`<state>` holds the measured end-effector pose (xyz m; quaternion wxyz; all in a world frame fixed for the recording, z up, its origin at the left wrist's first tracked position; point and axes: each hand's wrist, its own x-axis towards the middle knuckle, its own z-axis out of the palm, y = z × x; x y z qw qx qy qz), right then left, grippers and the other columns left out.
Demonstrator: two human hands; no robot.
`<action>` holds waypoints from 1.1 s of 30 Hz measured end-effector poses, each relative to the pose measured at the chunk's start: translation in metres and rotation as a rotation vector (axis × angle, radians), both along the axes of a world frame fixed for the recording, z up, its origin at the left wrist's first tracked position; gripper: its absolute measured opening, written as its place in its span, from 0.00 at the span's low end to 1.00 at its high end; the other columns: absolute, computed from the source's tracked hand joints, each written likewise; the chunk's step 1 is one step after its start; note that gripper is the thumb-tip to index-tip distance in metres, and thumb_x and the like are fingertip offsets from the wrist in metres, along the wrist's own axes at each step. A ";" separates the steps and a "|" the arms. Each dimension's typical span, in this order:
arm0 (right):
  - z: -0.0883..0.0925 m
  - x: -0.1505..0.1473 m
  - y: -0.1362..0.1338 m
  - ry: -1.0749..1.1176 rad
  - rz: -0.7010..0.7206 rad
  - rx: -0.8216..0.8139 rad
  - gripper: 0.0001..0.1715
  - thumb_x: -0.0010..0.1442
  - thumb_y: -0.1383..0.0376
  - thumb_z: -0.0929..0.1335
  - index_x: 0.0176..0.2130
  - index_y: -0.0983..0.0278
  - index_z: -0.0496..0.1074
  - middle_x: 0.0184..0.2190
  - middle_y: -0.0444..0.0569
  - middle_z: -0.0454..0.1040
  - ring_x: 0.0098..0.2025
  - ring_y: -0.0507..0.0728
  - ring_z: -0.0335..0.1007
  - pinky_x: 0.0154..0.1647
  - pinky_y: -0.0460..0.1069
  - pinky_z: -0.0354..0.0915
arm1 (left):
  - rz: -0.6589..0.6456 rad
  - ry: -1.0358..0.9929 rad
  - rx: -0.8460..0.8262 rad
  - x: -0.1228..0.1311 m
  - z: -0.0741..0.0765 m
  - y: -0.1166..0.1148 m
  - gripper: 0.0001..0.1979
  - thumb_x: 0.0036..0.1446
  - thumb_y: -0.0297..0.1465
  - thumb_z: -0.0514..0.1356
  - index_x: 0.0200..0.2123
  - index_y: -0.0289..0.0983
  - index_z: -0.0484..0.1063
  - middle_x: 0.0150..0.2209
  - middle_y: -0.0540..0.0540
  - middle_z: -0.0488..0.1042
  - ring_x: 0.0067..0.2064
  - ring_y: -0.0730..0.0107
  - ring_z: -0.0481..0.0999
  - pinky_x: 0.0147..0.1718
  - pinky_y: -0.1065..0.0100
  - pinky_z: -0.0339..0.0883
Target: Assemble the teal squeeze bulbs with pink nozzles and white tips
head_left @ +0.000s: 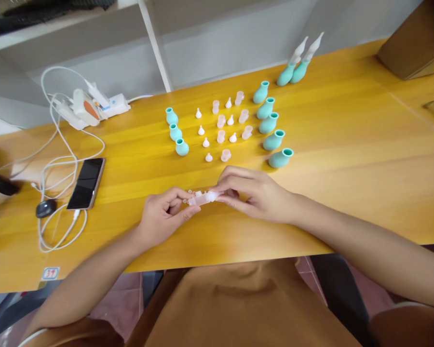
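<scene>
My left hand pinches a translucent plastic connector just above the table's front part. From the other side my right hand grips a small white nozzle tip, which meets the connector's right end. How far the two fit together cannot be made out. Beyond my hands stand several loose translucent connectors and several white nozzle tips, in rough rows. Turquoise rubber bulbs flank them: three bulbs on the left and several bulbs on the right, necks upward or tilted.
Two turquoise bulbs with long white tips stand at the back right. A phone, white cables, a small black device and a power strip with chargers lie to the left. A cardboard box occupies the far right corner.
</scene>
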<state>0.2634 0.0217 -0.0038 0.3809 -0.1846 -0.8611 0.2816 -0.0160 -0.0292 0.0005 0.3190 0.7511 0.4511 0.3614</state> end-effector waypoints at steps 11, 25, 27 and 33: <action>0.002 0.000 -0.002 -0.018 0.008 0.049 0.08 0.77 0.66 0.69 0.52 0.65 0.78 0.42 0.52 0.76 0.40 0.54 0.77 0.41 0.48 0.73 | -0.010 -0.008 -0.002 0.000 0.000 0.000 0.10 0.66 0.38 0.71 0.38 0.38 0.79 0.21 0.62 0.48 0.22 0.80 0.47 0.22 0.73 0.46; 0.002 0.001 -0.003 -0.064 -0.022 0.186 0.09 0.78 0.66 0.68 0.53 0.64 0.77 0.43 0.53 0.77 0.40 0.55 0.77 0.42 0.50 0.75 | -0.012 -0.059 -0.154 0.002 0.005 -0.001 0.17 0.69 0.43 0.68 0.33 0.37 0.77 0.19 0.60 0.51 0.21 0.80 0.47 0.20 0.73 0.42; 0.002 0.002 -0.003 -0.081 -0.027 0.209 0.10 0.78 0.66 0.67 0.54 0.63 0.77 0.43 0.53 0.77 0.41 0.55 0.77 0.43 0.50 0.75 | -0.006 -0.081 -0.235 0.003 0.005 0.000 0.20 0.68 0.46 0.68 0.33 0.37 0.77 0.18 0.59 0.53 0.21 0.80 0.48 0.20 0.73 0.42; 0.000 0.002 -0.005 -0.132 -0.044 0.281 0.10 0.79 0.65 0.66 0.54 0.64 0.77 0.43 0.54 0.77 0.40 0.56 0.77 0.42 0.50 0.75 | 0.013 -0.224 -0.432 0.005 0.002 0.004 0.26 0.64 0.55 0.68 0.31 0.36 0.77 0.20 0.56 0.61 0.21 0.79 0.52 0.20 0.73 0.44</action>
